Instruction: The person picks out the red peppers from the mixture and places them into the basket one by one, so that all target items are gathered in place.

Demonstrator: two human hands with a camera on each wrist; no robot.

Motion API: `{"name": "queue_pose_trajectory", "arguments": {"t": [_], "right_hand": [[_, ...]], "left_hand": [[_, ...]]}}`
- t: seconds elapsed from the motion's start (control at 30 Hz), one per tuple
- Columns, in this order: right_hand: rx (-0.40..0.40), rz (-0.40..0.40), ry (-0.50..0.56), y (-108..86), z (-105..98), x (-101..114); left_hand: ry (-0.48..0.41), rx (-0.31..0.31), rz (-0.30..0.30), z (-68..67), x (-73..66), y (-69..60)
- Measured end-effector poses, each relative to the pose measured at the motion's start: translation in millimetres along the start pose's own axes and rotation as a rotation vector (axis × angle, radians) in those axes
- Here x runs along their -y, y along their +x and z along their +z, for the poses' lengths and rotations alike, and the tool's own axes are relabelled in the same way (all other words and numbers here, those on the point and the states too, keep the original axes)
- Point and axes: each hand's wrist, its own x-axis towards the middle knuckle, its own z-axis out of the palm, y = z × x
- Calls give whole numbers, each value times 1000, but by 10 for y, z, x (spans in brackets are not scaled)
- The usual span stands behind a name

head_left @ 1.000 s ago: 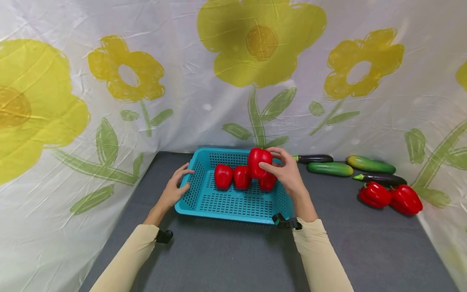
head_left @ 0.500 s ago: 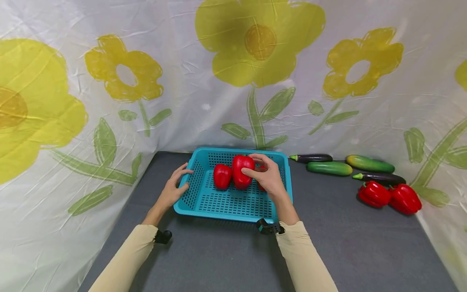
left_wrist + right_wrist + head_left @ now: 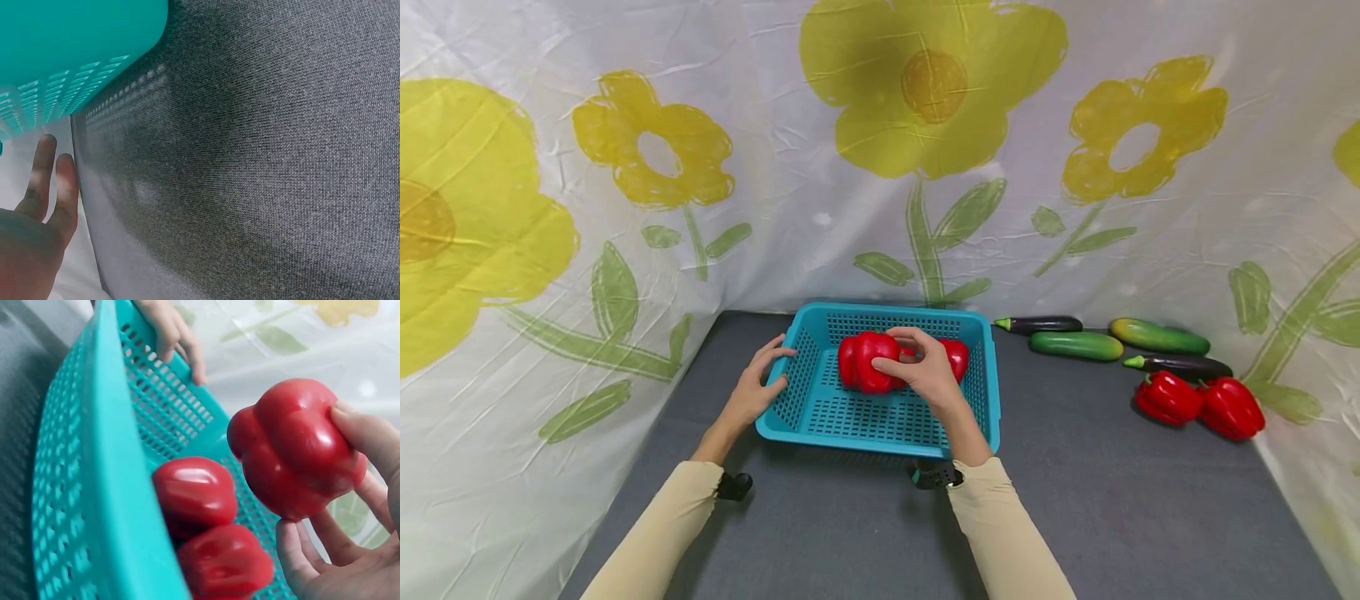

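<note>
In the head view, my right hand (image 3: 927,372) grips a red bell pepper (image 3: 874,363) over the blue basket (image 3: 865,447). The right wrist view shows thumb and fingers around that pepper (image 3: 297,450), held above other red peppers (image 3: 195,492) lying in the basket (image 3: 134,512). Another red pepper (image 3: 956,358) in the basket shows to the right of my right hand. At the basket's left end is my left hand (image 3: 752,394), fingers relaxed and spread, touching the rim. Part of it shows in the left wrist view (image 3: 37,231) beside the basket wall (image 3: 75,37).
On the dark table (image 3: 850,533), to the right of the basket, lie two eggplants (image 3: 1048,325), two cucumbers (image 3: 1077,345) and two red peppers (image 3: 1168,399). A white flower-patterned sheet (image 3: 805,208) hangs behind.
My right hand has moved left and lower over the basket with the pepper, from its right part to above the left pepper. My left hand stays at the rim.
</note>
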Motion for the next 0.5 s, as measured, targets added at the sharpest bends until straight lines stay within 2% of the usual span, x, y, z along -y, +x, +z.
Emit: {"name": "queue_pose_trajectory", "arguments": {"t": [0.2,0.5], "right_hand": [[-6,22,-33,1,95,-44],[14,96,-122,18,139,-34]], "left_hand": [[8,2,1,2,-10,4],[-4,-4,-3,0,-4,-9]]}}
